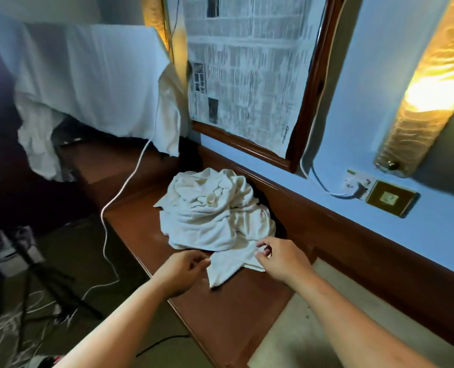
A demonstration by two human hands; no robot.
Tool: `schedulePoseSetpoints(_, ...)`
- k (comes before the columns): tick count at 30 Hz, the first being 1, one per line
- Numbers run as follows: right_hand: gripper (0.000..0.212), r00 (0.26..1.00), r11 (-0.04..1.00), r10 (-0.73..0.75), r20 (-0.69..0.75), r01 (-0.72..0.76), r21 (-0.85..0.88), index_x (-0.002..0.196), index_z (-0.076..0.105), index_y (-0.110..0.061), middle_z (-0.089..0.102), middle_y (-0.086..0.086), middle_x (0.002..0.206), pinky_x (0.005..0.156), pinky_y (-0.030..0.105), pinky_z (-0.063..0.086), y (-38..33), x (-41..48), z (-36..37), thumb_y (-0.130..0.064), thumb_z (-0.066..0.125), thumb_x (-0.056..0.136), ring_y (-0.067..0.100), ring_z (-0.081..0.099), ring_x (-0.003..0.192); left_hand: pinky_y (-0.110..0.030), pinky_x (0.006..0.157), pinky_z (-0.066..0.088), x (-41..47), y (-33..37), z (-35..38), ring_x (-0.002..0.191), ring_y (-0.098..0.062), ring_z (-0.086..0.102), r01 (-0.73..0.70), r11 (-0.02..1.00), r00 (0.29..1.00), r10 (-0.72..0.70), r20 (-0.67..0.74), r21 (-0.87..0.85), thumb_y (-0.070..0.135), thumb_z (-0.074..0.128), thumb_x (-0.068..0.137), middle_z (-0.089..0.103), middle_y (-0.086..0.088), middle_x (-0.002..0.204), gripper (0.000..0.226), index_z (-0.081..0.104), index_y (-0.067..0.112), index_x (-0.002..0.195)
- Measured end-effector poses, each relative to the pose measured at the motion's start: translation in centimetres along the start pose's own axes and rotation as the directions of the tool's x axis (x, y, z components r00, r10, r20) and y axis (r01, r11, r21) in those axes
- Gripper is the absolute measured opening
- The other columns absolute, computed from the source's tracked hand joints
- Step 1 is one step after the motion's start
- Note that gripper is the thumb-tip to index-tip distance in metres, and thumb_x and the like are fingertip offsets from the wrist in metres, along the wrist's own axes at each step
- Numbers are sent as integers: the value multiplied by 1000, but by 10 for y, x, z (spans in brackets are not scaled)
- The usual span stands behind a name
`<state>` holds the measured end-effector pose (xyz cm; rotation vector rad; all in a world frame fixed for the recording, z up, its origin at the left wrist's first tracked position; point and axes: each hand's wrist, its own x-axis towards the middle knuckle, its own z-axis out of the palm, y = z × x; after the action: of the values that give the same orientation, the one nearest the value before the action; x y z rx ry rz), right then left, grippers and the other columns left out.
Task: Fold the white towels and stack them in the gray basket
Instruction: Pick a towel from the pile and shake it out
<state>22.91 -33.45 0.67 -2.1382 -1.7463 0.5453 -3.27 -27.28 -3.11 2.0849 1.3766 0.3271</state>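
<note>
Fingers (197,259) of the left hand (183,269) curl and pinch the near edge of a white towel (228,264) at lower centre. The right hand (281,258) pinches the same towel just to the right. Its far end disappears under a crumpled towel pile (215,213) at centre frame, on the wooden counter (220,320) against the blue wall (366,107).

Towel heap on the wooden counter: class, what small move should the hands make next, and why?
Probably lift the near towel clear of the heap: the left hand and right hand pinch its front edge, and it lies crumpled, unfolded.
</note>
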Motion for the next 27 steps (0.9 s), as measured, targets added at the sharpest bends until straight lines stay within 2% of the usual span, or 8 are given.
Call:
schedulePoseSetpoints(3, 26, 999, 999, -26, 46, 24, 27, 117, 64, -35, 63, -14, 83, 70, 32, 54, -16, 55, 9, -43, 57, 94, 6, 61, 81, -25, 85, 52, 33, -22, -20, 95, -2, 63, 41, 999, 999, -41, -2, 17, 46, 57, 99, 67, 20, 101, 23, 70, 34, 114)
schedulePoseSetpoints(8, 29, 998, 996, -31, 55, 27, 86, 121, 63, -33, 60, -17, 82, 66, 27, 47, -37, 123, 20, -43, 57, 95, 6, 59, 83, -18, 74, 47, 88, -51, -47, 85, 5, 60, 82, 996, 996, -81, -43, 22, 46, 58, 99, 68, 19, 99, 15, 67, 40, 109)
schedulePoseSetpoints(13, 26, 997, 989, 39, 62, -48, 139, 118, 65, -36, 63, -18, 86, 71, 26, 53, -35, 167, 30, -43, 58, 94, 3, 61, 87, -21, 76, 53, 154, -62, -46, 87, 5, 63, 88, 996, 993, -88, 76, 3, 45, 59, 98, 69, 20, 105, 20, 67, 37, 114)
schedulePoseSetpoints(15, 24, 996, 985, 78, 46, -84, 150, 116, 64, -36, 61, -20, 88, 69, 23, 50, -31, 179, 29, -42, 57, 94, 3, 61, 87, -23, 81, 52, 191, -61, -44, 91, 2, 63, 44, 999, 991, -47, 122, 26, 46, 58, 98, 68, 18, 113, 28, 65, 34, 122)
schedulePoseSetpoints(18, 20, 986, 972, 168, -3, -165, 169, 113, 63, -40, 62, -22, 93, 77, 30, 56, -24, 199, 29, -43, 56, 95, 2, 63, 90, -21, 88, 43, 260, -55, -36, 109, -9, 62, -54, 995, 987, 40, 158, 89, 44, 58, 98, 63, 7, 132, 41, 58, 26, 135)
schedulePoseSetpoints(22, 23, 951, 935, 307, -29, -296, 195, 116, 63, -42, 63, -25, 103, 79, 29, 57, -19, 212, 31, -44, 56, 94, 0, 62, 92, -37, 115, 35, 346, -45, -20, 140, -22, 42, -120, 986, 980, 99, 174, 119, 43, 59, 98, 40, -1, 157, 65, 34, 21, 154)
schedulePoseSetpoints(25, 27, 925, 909, 379, -28, -367, 196, 119, 62, -44, 65, -24, 109, 80, 24, 55, -17, 218, 35, -46, 56, 93, -2, 63, 92, -44, 116, 35, 397, -45, -7, 142, -29, 39, -113, 984, 968, 79, 236, 135, 43, 62, 96, 36, -6, 160, 81, 19, 18, 159)
schedulePoseSetpoints(27, 27, 909, 895, 415, -31, -402, 195, 119, 62, -45, 66, -24, 109, 81, 22, 55, -15, 223, 35, -49, 55, 92, -3, 63, 93, -44, 112, 37, 422, -47, 2, 137, -30, 45, -138, 967, 946, 64, 318, 215, 46, 60, 95, 45, -6, 153, 78, 21, 21, 157)
